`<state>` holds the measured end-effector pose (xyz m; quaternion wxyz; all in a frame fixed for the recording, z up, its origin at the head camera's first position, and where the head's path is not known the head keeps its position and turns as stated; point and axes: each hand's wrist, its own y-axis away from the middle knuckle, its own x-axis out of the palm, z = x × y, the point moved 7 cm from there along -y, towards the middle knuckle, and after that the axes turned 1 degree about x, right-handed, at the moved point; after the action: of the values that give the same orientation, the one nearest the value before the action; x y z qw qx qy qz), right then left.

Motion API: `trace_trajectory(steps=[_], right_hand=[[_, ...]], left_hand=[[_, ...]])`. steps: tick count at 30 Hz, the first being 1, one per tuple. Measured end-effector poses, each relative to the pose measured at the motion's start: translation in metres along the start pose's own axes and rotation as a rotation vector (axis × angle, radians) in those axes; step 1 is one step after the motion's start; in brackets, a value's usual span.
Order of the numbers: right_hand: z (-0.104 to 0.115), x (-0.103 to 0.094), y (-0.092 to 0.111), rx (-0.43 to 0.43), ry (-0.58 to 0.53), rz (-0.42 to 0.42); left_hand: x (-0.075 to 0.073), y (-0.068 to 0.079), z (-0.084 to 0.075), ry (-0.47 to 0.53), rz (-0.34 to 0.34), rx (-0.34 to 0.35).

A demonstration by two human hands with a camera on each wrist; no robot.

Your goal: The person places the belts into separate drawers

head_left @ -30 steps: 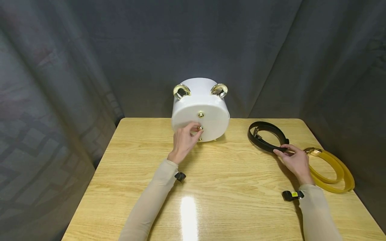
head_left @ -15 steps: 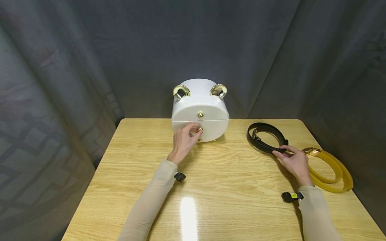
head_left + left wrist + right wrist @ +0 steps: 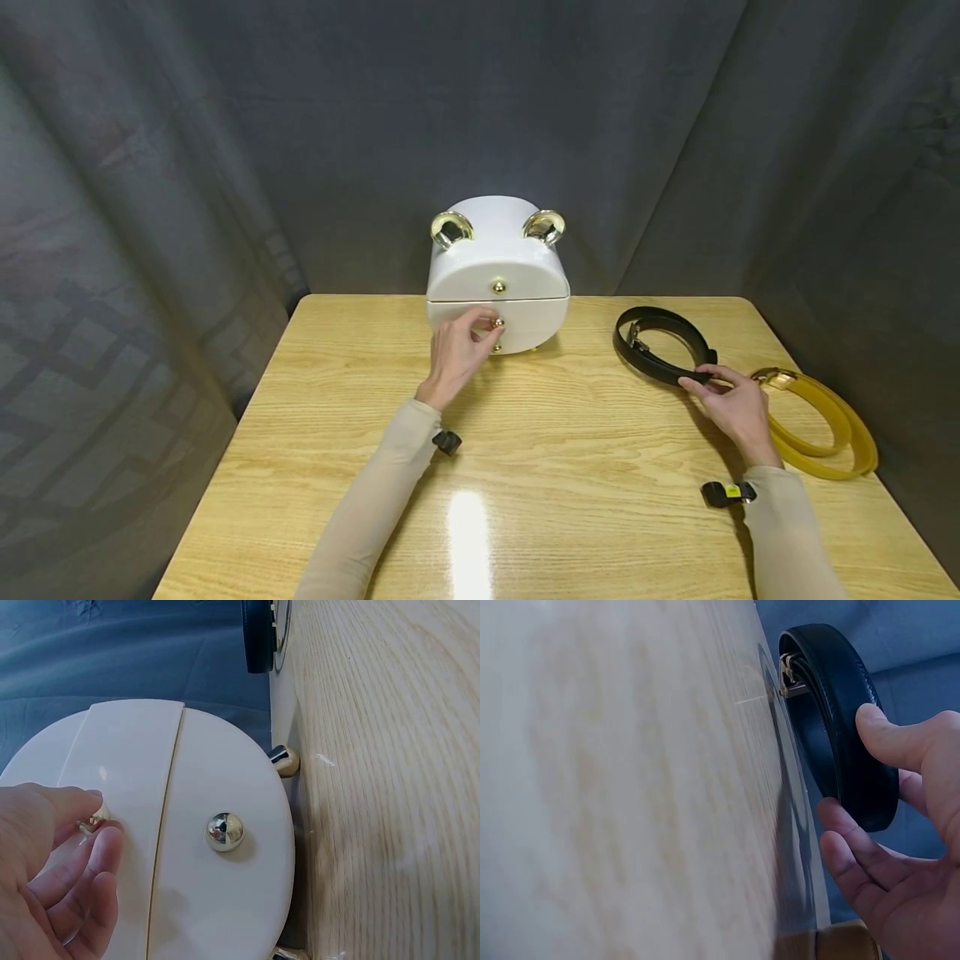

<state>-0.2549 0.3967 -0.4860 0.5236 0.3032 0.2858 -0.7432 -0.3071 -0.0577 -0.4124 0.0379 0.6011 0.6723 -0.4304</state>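
Observation:
A rounded white drawer box (image 3: 497,250) with gold ear-like rings stands at the back of the table. Thumb and fingers of my left hand (image 3: 454,350) pinch the small gold knob (image 3: 99,816) of its middle drawer (image 3: 133,750). In the left wrist view that drawer's face stands slightly proud of the lower drawer (image 3: 255,885). To the right, a coiled black belt (image 3: 660,317) with a metal buckle stands on its edge. My right hand (image 3: 738,410) holds the coil at its near side, the thumb (image 3: 885,739) on the outer face and fingers underneath.
A coiled yellow belt (image 3: 858,429) with a gold buckle lies at the right edge of the wooden table (image 3: 555,492), beside my right wrist. Grey curtains (image 3: 480,100) hang close behind the table and at both sides.
A dark seam has opened along the top of the middle drawer, which has come slightly forward. My left hand keeps its pinch on the knob. The right hand and black belt have barely moved.

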Motion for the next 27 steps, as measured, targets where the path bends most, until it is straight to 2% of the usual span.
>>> trace_trajectory(steps=[12, 27], right_hand=[[0.0000, -0.0029, 0.0024, -0.038, -0.003, -0.022], [-0.0020, -0.0047, 0.0050, -0.013, -0.012, -0.018]], left_hand=[[-0.0013, 0.0037, 0.0000, 0.016, 0.006, -0.009], [-0.0004, 0.0057, -0.0019, 0.031, 0.014, 0.007]])
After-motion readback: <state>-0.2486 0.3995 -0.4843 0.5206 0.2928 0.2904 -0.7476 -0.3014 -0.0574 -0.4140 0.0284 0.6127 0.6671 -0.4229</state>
